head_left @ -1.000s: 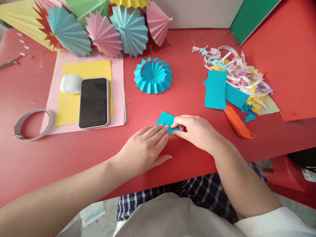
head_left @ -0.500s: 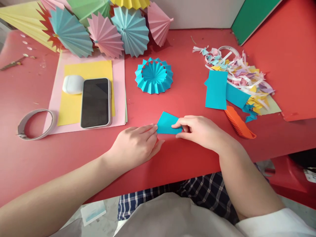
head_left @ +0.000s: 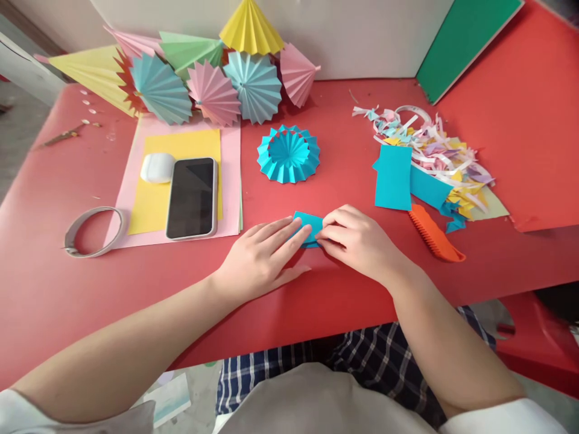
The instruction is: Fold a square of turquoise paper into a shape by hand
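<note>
A small piece of blue paper (head_left: 309, 222) lies on the red table between my hands, with a narrow folded strip along its near edge. My left hand (head_left: 262, 259) rests flat over its left part, fingers stretched out and thumb apart. At the right edge, my right hand (head_left: 357, 244) pinches the paper between thumb and fingertips. Beyond them sits a pleated blue paper ring (head_left: 289, 172), shaped like a ruffled bowl.
Several folded paper umbrellas (head_left: 212, 99) stand at the back. On the left are a phone (head_left: 192, 199), a white earbud case (head_left: 157, 167), paper sheets (head_left: 230, 181) and a grey band (head_left: 75, 232). Rightward lie blue rectangles (head_left: 392, 178), paper scraps (head_left: 446, 147) and an orange toothed cutter (head_left: 432, 232).
My left hand has slid right onto the paper, its fingers now covering part of it. A near-edge fold shows at my right fingertips. The camera view has shifted.
</note>
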Motion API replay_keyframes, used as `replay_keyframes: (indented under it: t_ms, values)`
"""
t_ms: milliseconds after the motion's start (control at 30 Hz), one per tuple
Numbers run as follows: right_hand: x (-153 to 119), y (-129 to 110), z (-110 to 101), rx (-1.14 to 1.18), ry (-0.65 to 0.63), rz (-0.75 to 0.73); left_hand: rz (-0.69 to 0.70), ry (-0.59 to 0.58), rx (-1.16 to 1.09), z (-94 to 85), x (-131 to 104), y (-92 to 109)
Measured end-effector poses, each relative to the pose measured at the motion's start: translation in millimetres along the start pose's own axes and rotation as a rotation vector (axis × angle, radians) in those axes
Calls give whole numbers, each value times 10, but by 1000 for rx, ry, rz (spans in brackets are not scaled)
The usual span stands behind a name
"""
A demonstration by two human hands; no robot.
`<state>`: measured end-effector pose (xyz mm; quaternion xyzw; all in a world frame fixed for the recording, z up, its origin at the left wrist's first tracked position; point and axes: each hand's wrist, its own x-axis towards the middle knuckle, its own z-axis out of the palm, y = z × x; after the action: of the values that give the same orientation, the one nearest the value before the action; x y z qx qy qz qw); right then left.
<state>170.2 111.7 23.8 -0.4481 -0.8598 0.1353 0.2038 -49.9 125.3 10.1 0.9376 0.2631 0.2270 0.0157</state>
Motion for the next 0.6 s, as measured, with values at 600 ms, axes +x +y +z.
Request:
replay_keyframes:
  t_ms: [600]
  values:
    - [19,-182,-11,484,211,130,-302,214,-374,-108,35,90]
